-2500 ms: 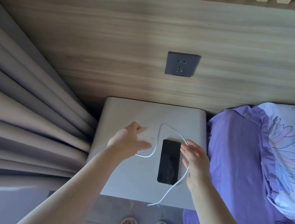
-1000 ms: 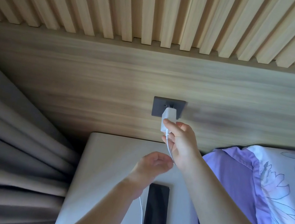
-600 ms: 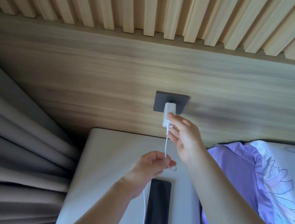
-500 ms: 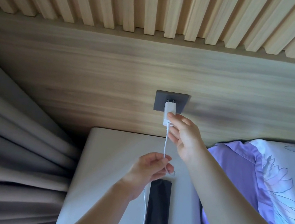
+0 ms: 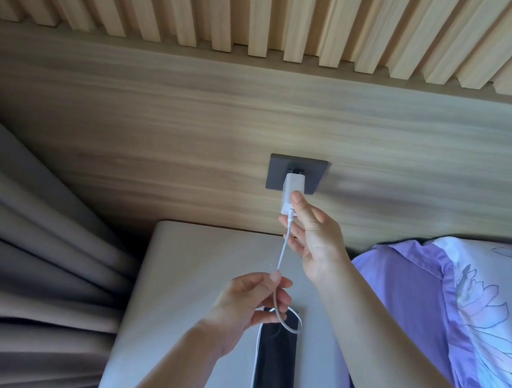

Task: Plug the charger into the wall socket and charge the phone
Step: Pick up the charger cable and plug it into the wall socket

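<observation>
A white charger (image 5: 293, 188) sits with its prongs in the dark grey wall socket (image 5: 312, 178) on the wooden panel. My right hand (image 5: 315, 238) touches the charger's lower end with its thumb, its fingers spread loosely beside the plug. A white cable (image 5: 282, 256) hangs from the charger down to my left hand (image 5: 248, 308), which pinches it and holds a loop. The cable then runs down off the bottom of the frame. The black phone (image 5: 276, 365) lies screen-up on the light grey bedside table (image 5: 181, 300), just under my left hand.
Grey curtains (image 5: 14, 254) hang in folds to the left of the table. A bed with a purple sheet (image 5: 405, 309) and a floral pillow (image 5: 508, 306) lies to the right. Wooden slats (image 5: 280, 6) line the wall above the panel.
The charger went from the table up into the socket. My right hand's grip on it has loosened to a thumb touch. My left hand has slid down the cable towards the phone.
</observation>
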